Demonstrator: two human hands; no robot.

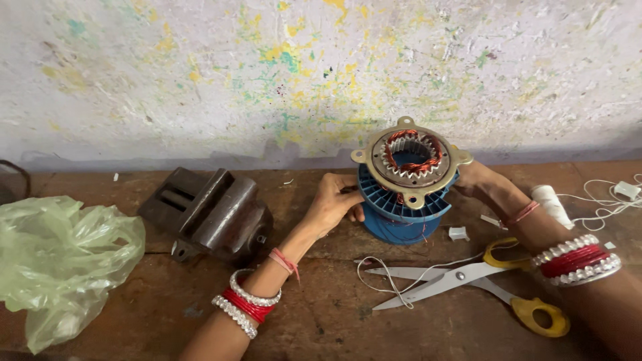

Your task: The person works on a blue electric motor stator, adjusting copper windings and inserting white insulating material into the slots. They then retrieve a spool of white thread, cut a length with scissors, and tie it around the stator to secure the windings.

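A: How are the hands sitting on it?

B: The left hand (pixel 332 202) is pressing against the left flank of the blue finned motor stator housing (pixel 403 210), fingers curled onto the ribs and thumb lying along the side. The right hand (pixel 483 182) is cupping the opposite flank; its fingertips are hiding behind the housing, so I cannot tell how tightly they are closing. Both are clasping, neither is spread free.

A: And where is the housing lying?

B: It is standing upright on the wooden workbench (pixel 314 314), close to the paint-flecked wall (pixel 267 73), squarely between the two hands. Its long axis is pointing up, with the bore opening toward the camera. The metal end ring (pixel 376 162) with its lugs is capping the top, and the copper winding (pixel 412 166) is showing inside the slots.

A: Which hand is nearer?

B: Both are touching it; the left is showing more of its hold.

A: What is lying around?

B: Yellow-handled scissors (pixel 461 277) are resting open just in front, toward the right forearm, with white string (pixel 381 277) trailing across the blades. A white thread spool (pixel 552 204) is sitting beyond the right wrist. A bench vise (pixel 210 214) is sitting left of the left hand, and a green plastic bag (pixel 60 261) is slumping at the far left.
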